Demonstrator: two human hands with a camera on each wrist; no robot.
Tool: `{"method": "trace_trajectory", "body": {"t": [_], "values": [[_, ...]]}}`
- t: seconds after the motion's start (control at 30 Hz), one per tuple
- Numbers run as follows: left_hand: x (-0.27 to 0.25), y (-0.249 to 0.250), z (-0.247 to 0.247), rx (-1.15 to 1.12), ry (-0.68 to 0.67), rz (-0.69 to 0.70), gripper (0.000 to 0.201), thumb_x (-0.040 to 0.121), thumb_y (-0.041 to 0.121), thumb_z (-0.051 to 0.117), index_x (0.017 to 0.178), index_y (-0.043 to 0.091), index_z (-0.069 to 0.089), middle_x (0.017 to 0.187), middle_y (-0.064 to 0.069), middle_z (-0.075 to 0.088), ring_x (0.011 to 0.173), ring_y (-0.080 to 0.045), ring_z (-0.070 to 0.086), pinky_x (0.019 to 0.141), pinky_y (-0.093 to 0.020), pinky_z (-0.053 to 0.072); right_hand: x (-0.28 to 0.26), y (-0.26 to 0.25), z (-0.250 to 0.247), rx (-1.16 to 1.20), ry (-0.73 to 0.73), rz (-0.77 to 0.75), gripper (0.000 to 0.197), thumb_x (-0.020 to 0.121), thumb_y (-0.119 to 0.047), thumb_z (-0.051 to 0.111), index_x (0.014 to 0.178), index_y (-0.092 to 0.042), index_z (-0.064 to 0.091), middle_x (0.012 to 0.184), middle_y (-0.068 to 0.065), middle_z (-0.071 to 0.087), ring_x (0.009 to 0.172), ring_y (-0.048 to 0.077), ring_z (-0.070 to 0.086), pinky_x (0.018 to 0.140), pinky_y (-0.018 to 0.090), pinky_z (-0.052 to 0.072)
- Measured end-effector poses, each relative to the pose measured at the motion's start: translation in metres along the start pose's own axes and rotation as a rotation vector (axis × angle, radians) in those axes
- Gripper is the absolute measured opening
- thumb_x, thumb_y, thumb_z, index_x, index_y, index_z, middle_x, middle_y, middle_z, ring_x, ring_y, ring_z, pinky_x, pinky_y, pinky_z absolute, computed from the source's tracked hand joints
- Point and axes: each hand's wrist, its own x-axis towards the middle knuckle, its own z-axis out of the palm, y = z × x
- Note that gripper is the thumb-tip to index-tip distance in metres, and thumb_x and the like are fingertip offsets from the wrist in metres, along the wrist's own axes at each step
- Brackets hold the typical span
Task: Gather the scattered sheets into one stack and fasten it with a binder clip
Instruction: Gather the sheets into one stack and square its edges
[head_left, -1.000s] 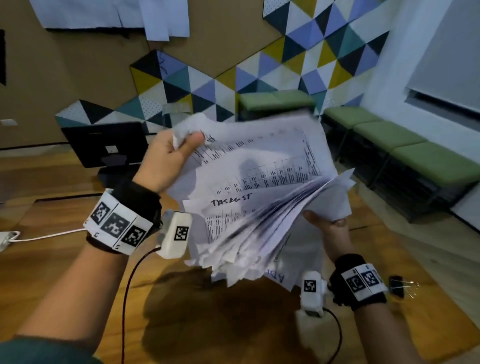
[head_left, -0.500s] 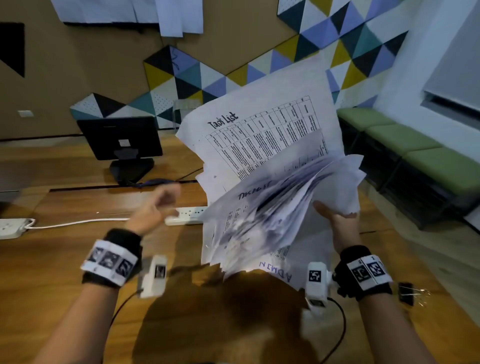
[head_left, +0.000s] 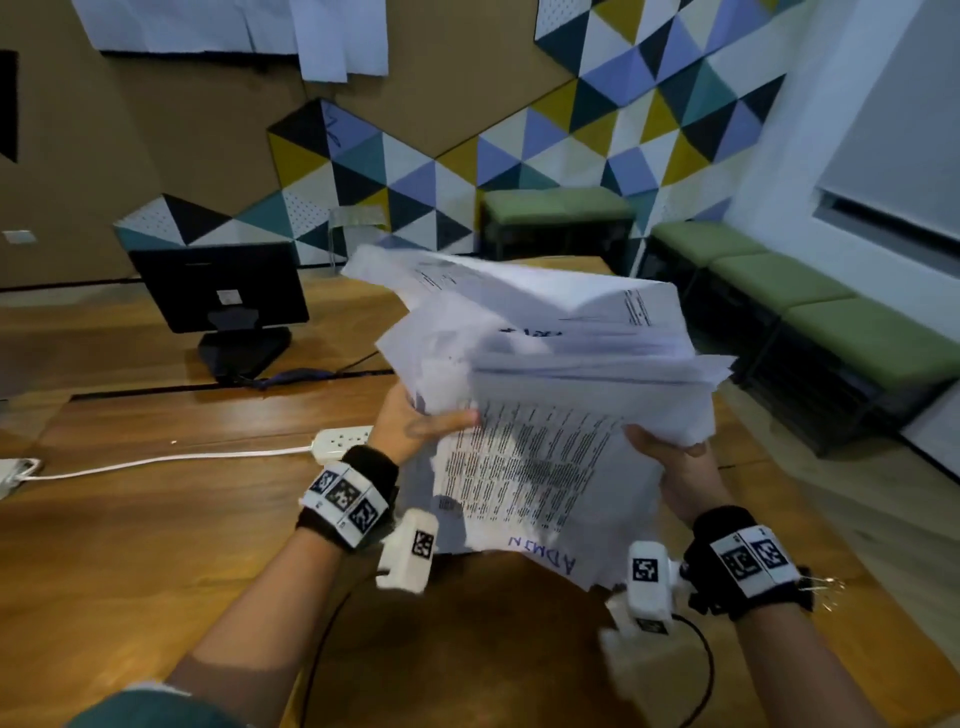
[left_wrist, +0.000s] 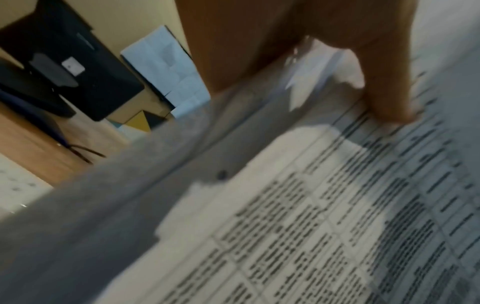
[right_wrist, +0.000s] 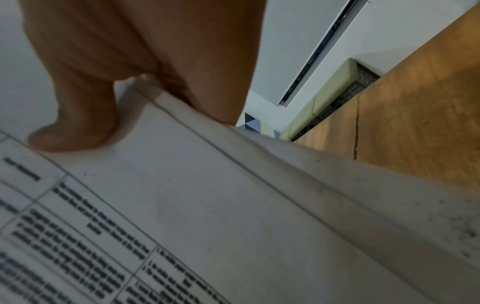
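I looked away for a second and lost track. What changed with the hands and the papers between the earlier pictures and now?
The left hand, which let go half a second ago, has come back and grips the paper stack's left edge. The stack has tipped from upright to nearly flat. The right hand still holds its right edge. The binder clip stays on the table by the right wrist.
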Motion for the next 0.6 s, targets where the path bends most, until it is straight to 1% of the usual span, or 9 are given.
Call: {"method": "trace_trajectory", "body": {"t": [0.07,0.13,0.17,0.23,0.3,0.37,0.47,0.57,0.6], "values": [[0.010,0.001,0.001,-0.003,0.026,0.007,0.078,0.024,0.055,0.087,0.086,0.014,0.063,0.078,0.008,0.074,0.079,-0.006,0.069,0.074,-0.024,0.057,-0.001,0.001,0.000,0.045,0.025,0.001,0.083,0.041,-0.047,0.088,0.113,-0.018,0.060,0.098,-0.003,0.073,0.093,0.017,0.068,0.068,0.026,0.056],[0.016,-0.002,0.001,-0.012,0.061,-0.005,0.079,0.023,0.057,0.087,0.082,0.010,0.062,0.078,0.000,0.073,0.081,-0.017,0.068,0.078,-0.036,0.056,0.000,0.002,0.000,0.104,0.042,0.005,0.076,0.047,-0.050,0.085,0.112,-0.019,0.060,0.101,-0.001,0.072,0.095,0.018,0.068,0.072,0.032,0.056],[0.018,-0.004,0.001,-0.027,0.062,-0.001,0.078,0.025,0.056,0.087,0.084,0.011,0.063,0.079,0.001,0.073,0.082,-0.018,0.068,0.077,-0.035,0.056,0.001,0.001,0.001,0.149,0.044,0.005,0.067,0.056,-0.050,0.080,0.112,-0.020,0.061,0.104,0.000,0.072,0.097,0.019,0.068,0.075,0.034,0.056],[0.017,-0.003,0.003,-0.072,0.048,0.023,0.076,0.031,0.055,0.086,0.094,0.017,0.063,0.084,0.007,0.074,0.085,-0.009,0.069,0.072,-0.023,0.056,0.000,-0.001,0.002,0.302,0.058,0.025,0.039,0.074,-0.046,0.062,0.106,-0.023,0.066,0.100,0.000,0.072,0.092,0.018,0.068,0.072,0.031,0.057],[0.016,-0.004,0.004,-0.130,0.069,0.035,0.074,0.035,0.054,0.085,0.097,0.022,0.061,0.087,0.012,0.074,0.086,-0.004,0.068,0.071,-0.016,0.054,-0.001,-0.001,0.004,0.357,0.185,-0.011,0.030,0.077,-0.050,0.055,0.091,-0.025,0.064,0.083,-0.003,0.069,0.071,0.014,0.066,0.060,0.025,0.055],[0.015,-0.004,0.004,-0.147,0.080,0.039,0.069,0.035,0.050,0.085,0.094,0.024,0.060,0.083,0.015,0.074,0.081,0.000,0.068,0.068,-0.013,0.053,-0.003,0.001,0.008,0.179,0.406,-0.130,0.033,0.079,-0.052,0.061,0.075,-0.022,0.047,0.060,-0.014,0.054,0.052,0.001,0.049,0.049,0.016,0.044],[0.013,-0.004,0.006,-0.125,0.093,0.036,0.059,0.040,0.042,0.083,0.090,0.023,0.060,0.077,0.016,0.073,0.075,0.003,0.067,0.067,-0.013,0.052,-0.008,0.010,0.006,-0.210,0.628,-0.292,0.030,0.092,-0.024,0.054,0.065,-0.023,0.040,0.055,-0.012,0.044,0.048,-0.005,0.038,0.049,0.007,0.031],[0.013,-0.008,0.004,-0.111,0.136,0.031,0.043,0.051,0.036,0.081,0.086,0.021,0.061,0.073,0.016,0.073,0.072,0.003,0.067,0.073,-0.021,0.052,-0.014,0.026,-0.007,-0.480,0.569,-0.278,0.025,0.090,-0.013,0.056,0.068,-0.022,0.051,0.060,-0.015,0.052,0.061,-0.002,0.047,0.058,0.011,0.038],[0.013,-0.009,0.003,-0.106,0.143,0.027,0.033,0.057,0.030,0.077,0.085,0.020,0.061,0.073,0.016,0.073,0.072,0.003,0.067,0.076,-0.024,0.050,-0.017,0.034,-0.011,-0.557,0.512,-0.207,0.018,0.089,-0.011,0.057,0.072,-0.019,0.056,0.066,-0.015,0.055,0.070,0.009,0.054,0.064,0.019,0.043]]}}
